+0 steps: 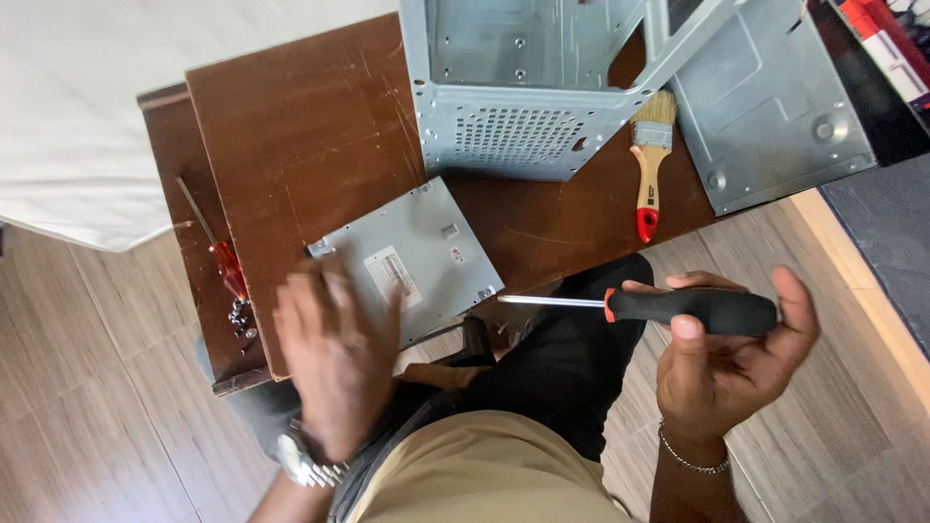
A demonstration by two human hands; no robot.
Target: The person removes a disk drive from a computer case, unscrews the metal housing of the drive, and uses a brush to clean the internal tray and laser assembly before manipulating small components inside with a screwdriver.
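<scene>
Right hand [722, 363]: fingers curled round the black handle of a screwdriver [668, 308], thumb on top, shaft pointing left and level, tip in the air just right of the drive. Held over the lap, clear of the table [300, 136].

Left hand [334, 363]: blurred, palm down, fingers spread and flat. Fingertips lie on or just above the near-left edge of the drive [412, 257]; cannot tell whether they press or hover. It grips nothing that I can see.

Drive: flat grey metal box, lying tilted on the near edge of the table, its near-right corner jutting past the edge.

Risks (judgement):
- The drive overhangs the edge; a push from the flat hand could tip it onto the lap or floor.
- The screwdriver tip sits close to the drive's side; a slip could scratch the casing.
- Loose screws [240, 315] lie by the near-left table edge, next to a red-handled screwdriver [218, 254]; a knock would scatter them onto the floor.

Containers: open metal case [523, 107] on the far side of the table, interior bare as far as shown. A brush [651, 160] lies to its right, partly beneath the frame, and a loose panel [765, 107] beyond it.
</scene>
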